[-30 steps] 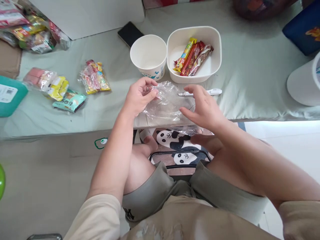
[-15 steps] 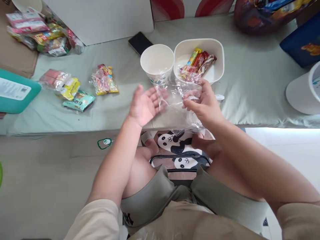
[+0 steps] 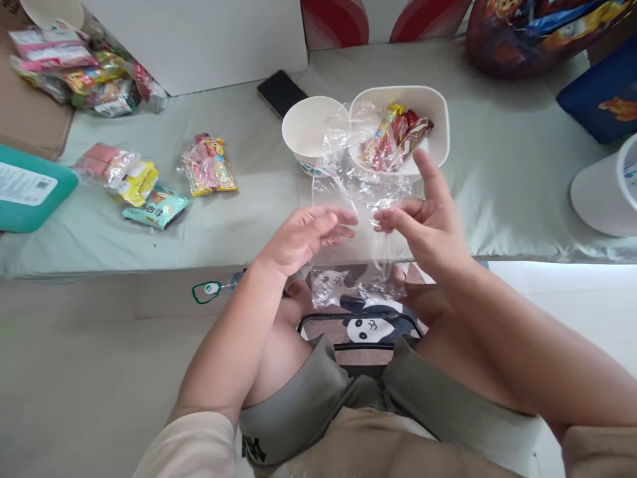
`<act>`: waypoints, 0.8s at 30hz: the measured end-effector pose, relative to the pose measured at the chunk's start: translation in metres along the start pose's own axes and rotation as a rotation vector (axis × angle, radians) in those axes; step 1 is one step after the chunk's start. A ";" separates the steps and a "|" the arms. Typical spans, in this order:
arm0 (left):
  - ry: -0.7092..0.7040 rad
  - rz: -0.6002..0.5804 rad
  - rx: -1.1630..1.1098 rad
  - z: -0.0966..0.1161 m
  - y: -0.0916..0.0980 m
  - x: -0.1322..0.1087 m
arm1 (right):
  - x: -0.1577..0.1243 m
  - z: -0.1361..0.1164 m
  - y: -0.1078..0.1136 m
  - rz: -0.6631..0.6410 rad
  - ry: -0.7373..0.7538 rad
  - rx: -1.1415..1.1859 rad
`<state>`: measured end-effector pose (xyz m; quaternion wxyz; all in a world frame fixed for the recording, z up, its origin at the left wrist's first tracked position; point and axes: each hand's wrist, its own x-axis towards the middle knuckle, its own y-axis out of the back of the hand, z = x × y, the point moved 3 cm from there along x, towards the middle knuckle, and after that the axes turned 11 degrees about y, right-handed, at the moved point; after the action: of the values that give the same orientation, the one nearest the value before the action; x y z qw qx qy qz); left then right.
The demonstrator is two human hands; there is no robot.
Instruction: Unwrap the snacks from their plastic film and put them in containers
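A clear, crinkled plastic bag (image 3: 348, 192) stretches from the white tub's front rim down over the table edge. My right hand (image 3: 430, 216) pinches the bag at its right side between thumb and fingers, with the index finger raised. On the bag's left side, my left hand (image 3: 311, 236) is open with fingers extended; whether they touch the film is unclear. Behind the bag stands a white rectangular tub (image 3: 438, 143) with several wrapped snacks (image 3: 398, 133) in it, partly seen through the film. Beside the tub is a white paper cup (image 3: 306, 136).
A dark phone (image 3: 281, 91) lies behind the cup. Left of my hands are wrapped candies (image 3: 209, 166), a teal packet (image 3: 156, 209) and a pink-and-yellow packet (image 3: 112, 166). A white bin (image 3: 602, 192) stands at right, a green container (image 3: 30, 189) at far left.
The bag has opened out and been raised upright, spreading up over the tub and below the table edge. My left hand has moved down and turned inward; my right hand has lowered slightly.
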<state>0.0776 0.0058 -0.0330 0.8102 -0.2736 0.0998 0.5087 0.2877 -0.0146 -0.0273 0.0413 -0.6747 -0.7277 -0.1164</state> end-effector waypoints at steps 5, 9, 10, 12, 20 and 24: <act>-0.191 0.128 0.182 -0.004 0.005 -0.004 | -0.001 -0.002 0.005 -0.036 0.090 -0.023; -0.457 0.244 0.304 0.000 0.010 -0.003 | -0.003 -0.009 0.010 0.050 0.087 -0.056; -0.539 0.281 0.370 0.000 0.010 -0.004 | -0.004 -0.010 0.011 0.066 0.091 -0.055; -0.702 0.405 0.526 0.001 0.010 -0.007 | -0.004 -0.012 0.010 0.055 0.097 -0.050; -0.950 0.512 0.958 0.007 0.010 -0.023 | -0.009 -0.021 0.001 -0.080 0.143 -0.017; -1.060 0.392 0.883 0.009 0.001 -0.025 | -0.010 -0.021 0.003 -0.077 0.160 -0.024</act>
<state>0.0647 -0.0082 -0.0152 0.6785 0.3868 -0.0635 0.6212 0.2894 -0.0286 -0.0084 0.0865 -0.6354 -0.7459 -0.1800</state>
